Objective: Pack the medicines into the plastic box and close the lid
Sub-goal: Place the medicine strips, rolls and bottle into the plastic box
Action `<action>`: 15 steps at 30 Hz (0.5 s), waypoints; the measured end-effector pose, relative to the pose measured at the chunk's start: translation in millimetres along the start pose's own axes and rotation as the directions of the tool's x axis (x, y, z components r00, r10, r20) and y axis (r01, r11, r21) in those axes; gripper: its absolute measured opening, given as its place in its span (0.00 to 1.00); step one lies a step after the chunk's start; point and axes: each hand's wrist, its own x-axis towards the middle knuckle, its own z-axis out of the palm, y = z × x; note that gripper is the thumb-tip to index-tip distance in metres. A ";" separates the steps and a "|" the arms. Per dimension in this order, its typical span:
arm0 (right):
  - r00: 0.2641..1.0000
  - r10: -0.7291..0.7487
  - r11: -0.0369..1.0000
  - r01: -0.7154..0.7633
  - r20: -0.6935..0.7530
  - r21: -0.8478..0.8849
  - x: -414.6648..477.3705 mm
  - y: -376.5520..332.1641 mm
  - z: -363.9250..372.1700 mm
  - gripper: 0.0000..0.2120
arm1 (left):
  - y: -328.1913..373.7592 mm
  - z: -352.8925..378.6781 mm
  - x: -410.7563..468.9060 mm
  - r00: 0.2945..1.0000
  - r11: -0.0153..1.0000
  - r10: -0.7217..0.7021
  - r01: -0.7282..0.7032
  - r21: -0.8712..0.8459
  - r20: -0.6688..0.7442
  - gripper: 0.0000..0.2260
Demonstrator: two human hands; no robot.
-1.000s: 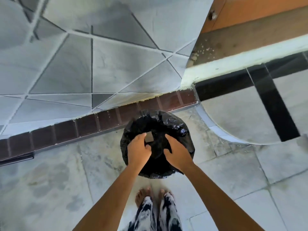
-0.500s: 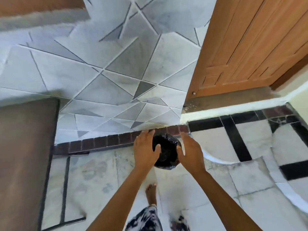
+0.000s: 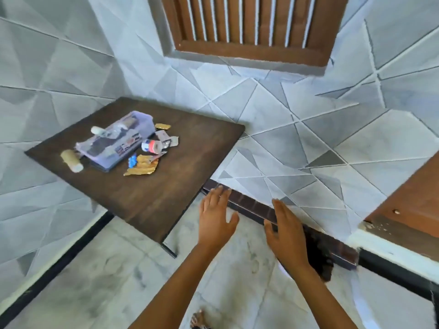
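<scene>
A clear plastic box (image 3: 123, 136) lies on a dark wooden table (image 3: 152, 193) at the left, with items inside or on it. Around it are loose medicines: a beige roll (image 3: 71, 160), a small red and white bottle (image 3: 152, 146), gold foil strips (image 3: 142, 166), a blue item (image 3: 132, 161) and blister packs (image 3: 169, 138). My left hand (image 3: 217, 217) and my right hand (image 3: 285, 233) hover over the floor to the right of the table, both empty with fingers spread. A black plastic bag (image 3: 320, 255) lies on the floor behind my right wrist.
A grey tiled wall rises behind the table, with a brown slatted window (image 3: 249, 27) above. A wooden door (image 3: 413, 200) stands at the right above a raised step. The floor is pale marble; my foot (image 3: 199, 319) shows at the bottom edge.
Both hands have let go of the black bag, which now lies on the floor at the right. The view swung up and left, bringing the table with the box and medicines into sight.
</scene>
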 end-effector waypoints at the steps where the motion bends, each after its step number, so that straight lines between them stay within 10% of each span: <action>1: 0.999 -0.053 0.999 0.053 0.003 0.004 4.4 -15.8 8.0 0.27 | -13.9 -13.4 -2.6 0.998 0.999 -0.044 0.043 -0.006 -0.035 0.27; 15: 0.931 -0.366 0.929 0.364 0.016 0.070 51.3 -287.4 183.6 0.24 | -281.8 -178.4 -0.6 0.937 0.962 -0.273 0.268 -0.051 -0.219 0.27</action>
